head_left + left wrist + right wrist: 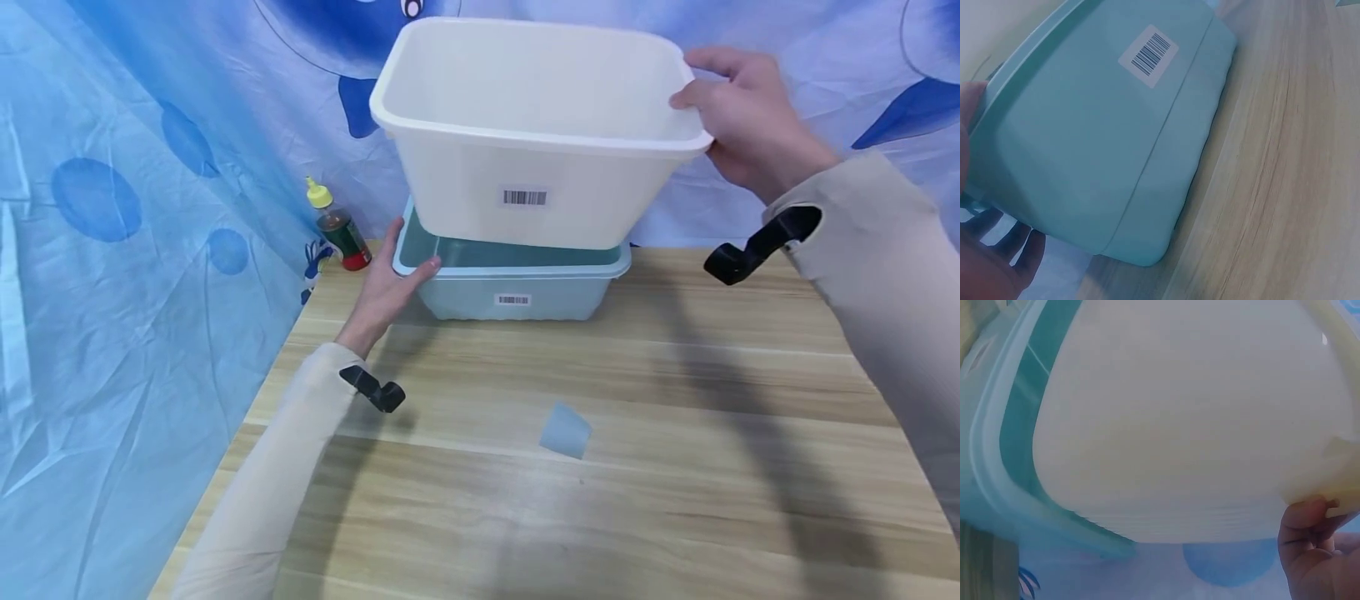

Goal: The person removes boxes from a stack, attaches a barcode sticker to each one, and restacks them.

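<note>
A white plastic bin (525,192) with a barcode label is held up at the back of the table. My right hand (738,117) grips its right rim, thumb and fingers about the edge. Beneath it a light teal bin (465,296) stands on the table, also bearing a barcode label. The white bin's bottom overlaps the teal bin's opening in the head view. My left hand (386,279) holds the teal bin's left end, its thumb over the rim. In the left wrist view, fingers (1029,253) lie around that end. The right wrist view shows the white bin's underside (1179,412) over the teal rim.
A bottle with a yellow nozzle cap (341,225) stands at the back left, by the blue curtain (97,333). A small light blue patch (566,431) lies on the wooden table (480,517). A patterned curtain hangs right behind the bins.
</note>
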`<state>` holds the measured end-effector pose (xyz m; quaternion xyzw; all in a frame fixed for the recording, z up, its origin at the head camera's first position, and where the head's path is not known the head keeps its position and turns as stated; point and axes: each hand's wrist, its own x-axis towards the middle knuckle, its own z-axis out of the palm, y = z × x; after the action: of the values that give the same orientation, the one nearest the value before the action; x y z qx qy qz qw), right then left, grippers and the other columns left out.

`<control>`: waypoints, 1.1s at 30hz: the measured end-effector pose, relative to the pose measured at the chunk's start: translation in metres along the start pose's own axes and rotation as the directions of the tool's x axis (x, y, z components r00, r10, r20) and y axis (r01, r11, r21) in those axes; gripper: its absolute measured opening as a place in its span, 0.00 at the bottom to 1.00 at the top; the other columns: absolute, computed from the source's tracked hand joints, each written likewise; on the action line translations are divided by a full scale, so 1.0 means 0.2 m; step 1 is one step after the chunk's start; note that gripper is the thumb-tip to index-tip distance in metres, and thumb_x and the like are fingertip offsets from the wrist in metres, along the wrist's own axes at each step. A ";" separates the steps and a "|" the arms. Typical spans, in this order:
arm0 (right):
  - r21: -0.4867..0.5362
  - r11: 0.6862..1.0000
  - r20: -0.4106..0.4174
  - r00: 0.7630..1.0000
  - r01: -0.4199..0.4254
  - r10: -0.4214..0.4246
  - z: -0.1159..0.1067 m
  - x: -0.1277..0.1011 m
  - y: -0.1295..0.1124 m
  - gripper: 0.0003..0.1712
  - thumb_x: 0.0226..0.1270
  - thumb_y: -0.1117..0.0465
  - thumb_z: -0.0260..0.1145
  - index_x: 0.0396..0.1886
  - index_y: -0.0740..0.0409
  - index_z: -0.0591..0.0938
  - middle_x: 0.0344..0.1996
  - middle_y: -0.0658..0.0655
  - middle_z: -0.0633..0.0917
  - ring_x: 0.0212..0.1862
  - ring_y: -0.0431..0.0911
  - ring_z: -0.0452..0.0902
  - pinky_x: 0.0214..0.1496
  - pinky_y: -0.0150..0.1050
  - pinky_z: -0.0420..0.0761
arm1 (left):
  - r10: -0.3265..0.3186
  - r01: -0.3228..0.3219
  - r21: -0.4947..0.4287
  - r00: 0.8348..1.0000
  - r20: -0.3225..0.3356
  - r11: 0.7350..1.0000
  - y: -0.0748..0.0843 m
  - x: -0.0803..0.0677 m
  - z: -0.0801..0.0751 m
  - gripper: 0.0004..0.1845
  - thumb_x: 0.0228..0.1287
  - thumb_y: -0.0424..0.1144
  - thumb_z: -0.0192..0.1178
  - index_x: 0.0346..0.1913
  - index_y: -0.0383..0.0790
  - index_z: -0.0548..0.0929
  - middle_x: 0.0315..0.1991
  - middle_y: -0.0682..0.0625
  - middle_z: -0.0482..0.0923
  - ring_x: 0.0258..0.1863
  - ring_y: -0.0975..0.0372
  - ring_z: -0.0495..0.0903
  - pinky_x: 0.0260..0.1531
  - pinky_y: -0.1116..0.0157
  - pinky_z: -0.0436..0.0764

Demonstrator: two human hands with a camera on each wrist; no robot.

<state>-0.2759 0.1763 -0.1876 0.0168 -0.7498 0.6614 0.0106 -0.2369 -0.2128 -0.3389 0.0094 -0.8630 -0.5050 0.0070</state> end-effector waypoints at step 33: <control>-0.290 0.957 0.084 0.996 0.005 0.020 0.25 0.03 0.39 0.34 0.71 0.64 0.51 0.76 0.55 0.56 0.39 0.55 0.79 0.34 0.38 0.77 0.34 0.26 0.80 | 0.065 -0.065 -0.016 0.998 -0.002 0.998 -0.06 -0.02 0.02 0.48 0.56 0.61 0.65 0.75 0.67 0.48 0.76 0.57 0.52 0.76 0.58 0.52 0.73 0.44 0.54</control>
<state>-0.2856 0.1369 -0.2718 0.0408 -0.8384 0.5430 -0.0220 -0.2322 -0.2150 -0.3517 -0.0184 -0.8589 -0.5112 0.0240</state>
